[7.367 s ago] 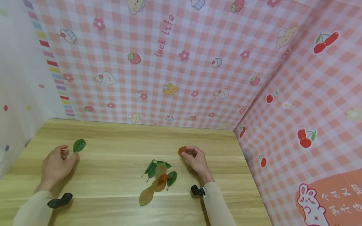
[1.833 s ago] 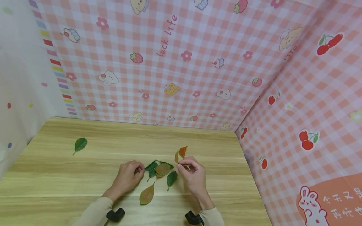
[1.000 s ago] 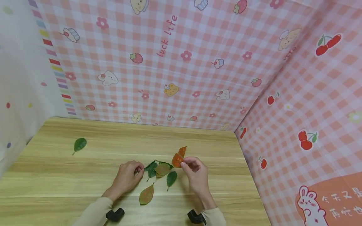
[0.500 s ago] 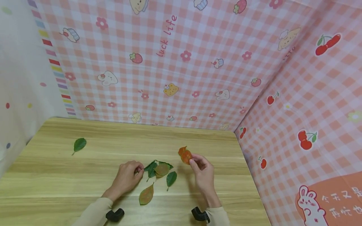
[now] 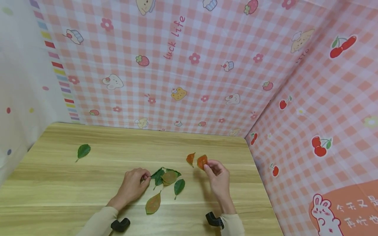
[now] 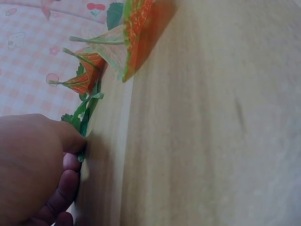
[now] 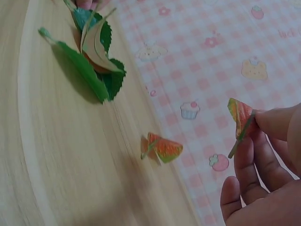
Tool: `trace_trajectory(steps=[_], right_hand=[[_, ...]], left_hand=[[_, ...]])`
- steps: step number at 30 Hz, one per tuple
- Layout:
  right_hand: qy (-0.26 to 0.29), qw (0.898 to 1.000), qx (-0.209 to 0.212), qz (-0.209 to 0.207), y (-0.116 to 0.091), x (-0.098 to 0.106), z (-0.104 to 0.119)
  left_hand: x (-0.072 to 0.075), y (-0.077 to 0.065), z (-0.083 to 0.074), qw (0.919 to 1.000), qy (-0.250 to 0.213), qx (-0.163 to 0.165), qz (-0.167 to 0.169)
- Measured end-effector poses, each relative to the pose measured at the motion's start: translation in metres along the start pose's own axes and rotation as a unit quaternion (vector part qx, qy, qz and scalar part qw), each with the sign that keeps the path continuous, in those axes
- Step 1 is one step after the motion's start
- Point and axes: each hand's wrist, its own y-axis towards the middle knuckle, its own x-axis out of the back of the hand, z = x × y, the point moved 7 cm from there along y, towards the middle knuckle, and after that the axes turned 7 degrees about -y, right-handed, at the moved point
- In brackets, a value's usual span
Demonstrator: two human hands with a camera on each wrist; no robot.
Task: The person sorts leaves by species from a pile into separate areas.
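Observation:
In the head view my right hand pinches an orange leaf between thumb and fingers, lifted over the table. Its short stem and folded blade show in the right wrist view. Just left of it, another orange leaf lies on the wood. My left hand rests at the left end of a small pile, thumb and finger pinching the tip of a dark green leaf. A brownish-green leaf lies on top of that pile. Right of the pile is a single green leaf; below is a mottled yellow-green leaf.
A lone green leaf lies on the far left of the wooden table. Pink checked cloth stands behind the table and along its right side. A white dotted cloth hangs at the left.
My left hand has come from the lone green leaf to the pile. One orange leaf now lies on the table; my right hand has taken another from the heap and carried it right.

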Motion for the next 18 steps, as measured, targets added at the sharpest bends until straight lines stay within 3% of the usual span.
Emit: trace_trajectory(steps=[18], right_hand=[[-0.019,0.999,-0.023,-0.016,0.017,0.014,-0.013]], left_hand=[[-0.001,0.000,0.000,1.0000,0.004,-0.001,0.001]])
